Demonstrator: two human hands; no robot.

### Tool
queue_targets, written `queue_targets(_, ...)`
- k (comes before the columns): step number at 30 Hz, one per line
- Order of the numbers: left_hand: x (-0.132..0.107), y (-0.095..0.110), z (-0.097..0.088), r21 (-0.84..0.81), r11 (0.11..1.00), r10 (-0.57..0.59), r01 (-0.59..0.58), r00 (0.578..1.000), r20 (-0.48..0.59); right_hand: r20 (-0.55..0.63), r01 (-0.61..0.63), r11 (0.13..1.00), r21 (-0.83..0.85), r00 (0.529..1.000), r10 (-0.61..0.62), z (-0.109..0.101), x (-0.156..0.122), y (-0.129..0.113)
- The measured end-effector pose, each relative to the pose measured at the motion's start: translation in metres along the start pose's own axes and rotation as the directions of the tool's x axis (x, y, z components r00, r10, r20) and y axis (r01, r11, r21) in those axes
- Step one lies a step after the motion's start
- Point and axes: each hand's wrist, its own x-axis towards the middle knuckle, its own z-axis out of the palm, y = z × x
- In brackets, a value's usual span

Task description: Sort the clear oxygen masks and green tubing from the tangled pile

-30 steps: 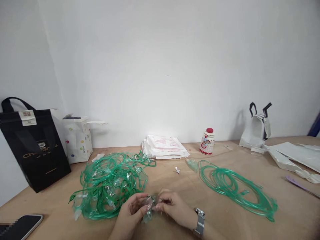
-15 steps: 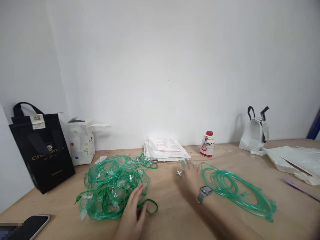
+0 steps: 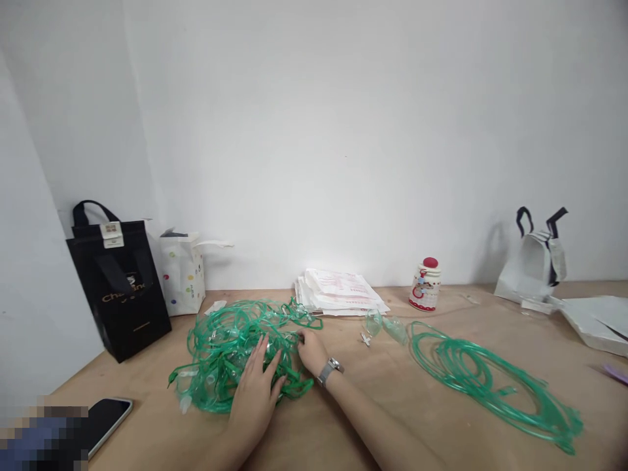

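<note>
Spread fingers of the left hand (image 3: pixel 255 389) lie flat over the near right part of a heap of green tubing (image 3: pixel 216 366), pressing on it without closing around anything. At the heap's right edge the right hand (image 3: pixel 313 353) has its fingers curled close to the thumb; whether something is pinched between them I cannot tell. A watch with a grey band (image 3: pixel 330 371) circles the right wrist.

Nearest on the wooden tabletop (image 3: pixel 392 405), at lower left, lies a phone (image 3: pixel 105 422), partly hidden by a blurred patch. The tangled heap sits left of centre, with clear plastic parts mixed in. Well to the right lies a looser coil of green tubing (image 3: pixel 490 373), and a purple item (image 3: pixel 617 373) shows at the right border. Beyond the right hand are a small white piece (image 3: pixel 366 339) and two pale green translucent cups (image 3: pixel 373 322), side by side.

Farther back stand a black bag (image 3: pixel 120 294), a dotted white bag (image 3: pixel 184 275), a stack of printed white packets (image 3: pixel 338 292), a red-capped bottle (image 3: pixel 424 286) and a white bag with black handles (image 3: pixel 530 265), before a pale wall (image 3: pixel 343 144).
</note>
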Motion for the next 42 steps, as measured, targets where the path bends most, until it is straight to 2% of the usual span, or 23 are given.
queue_targets(3,0.001,-0.006,0.0,0.028,0.999,-0.031,0.031,0.999,0.007,-0.038,-0.078,0.992,0.103,0.996,0.083,-0.011,0.002,0.003)
queue_targets(6,0.001,-0.006,0.002,0.036,0.996,-0.08,0.079,0.996,0.026,-0.095,-0.085,0.975,0.204,0.99,0.106,-0.04,-0.009,0.001)
queue_targets(9,0.002,0.0,-0.001,0.002,0.992,-0.124,0.124,0.992,0.016,-0.164,-0.016,0.963,0.268,0.984,0.062,-0.071,-0.034,-0.001)
queue_targets(12,0.002,0.012,-0.009,-0.157,0.973,-0.172,0.169,0.985,-0.003,-0.148,0.027,0.956,0.292,0.989,0.017,-0.086,-0.067,0.0)
queue_targets(15,-0.003,0.03,-0.019,-0.377,0.917,-0.119,0.129,0.992,0.052,-0.109,0.077,0.962,0.261,0.993,-0.05,-0.088,-0.091,0.005)
queue_targets(18,-0.013,0.048,-0.021,-0.532,0.838,-0.056,0.122,0.989,0.139,-0.046,0.134,0.971,0.196,0.991,-0.128,-0.086,-0.101,0.004)
queue_targets(21,-0.018,0.058,-0.018,-0.617,0.771,-0.025,0.157,0.976,0.217,-0.027,0.147,0.968,0.205,0.989,-0.145,-0.086,-0.105,-0.004)
queue_targets(24,-0.015,0.06,-0.018,-0.664,0.721,-0.072,0.198,0.975,0.211,-0.016,0.142,0.956,0.258,0.99,-0.143,-0.087,-0.108,-0.012)
queue_targets(26,-0.013,0.059,-0.021,-0.66,0.727,-0.061,0.192,0.974,0.217,-0.014,0.119,0.95,0.29,0.993,-0.12,-0.086,-0.11,-0.013)
queue_targets(29,-0.012,0.056,-0.023,-0.594,0.793,0.018,0.136,0.969,0.246,0.009,0.069,0.947,0.313,0.997,-0.076,-0.083,-0.111,-0.012)
queue_targets(32,-0.016,0.053,-0.02,-0.53,0.846,0.051,0.056,0.981,0.186,0.059,0.018,0.942,0.335,0.997,-0.04,-0.082,-0.111,-0.011)
queue_targets(36,-0.02,0.053,-0.016,-0.49,0.87,0.125,-0.046,0.984,0.129,0.127,-0.038,0.933,0.359,0.992,-0.009,-0.081,-0.112,-0.013)
queue_targets(42,-0.018,0.058,-0.018,-0.498,0.867,0.108,-0.026,0.985,0.136,0.136,-0.097,0.933,0.348,0.989,0.052,-0.078,-0.112,-0.012)
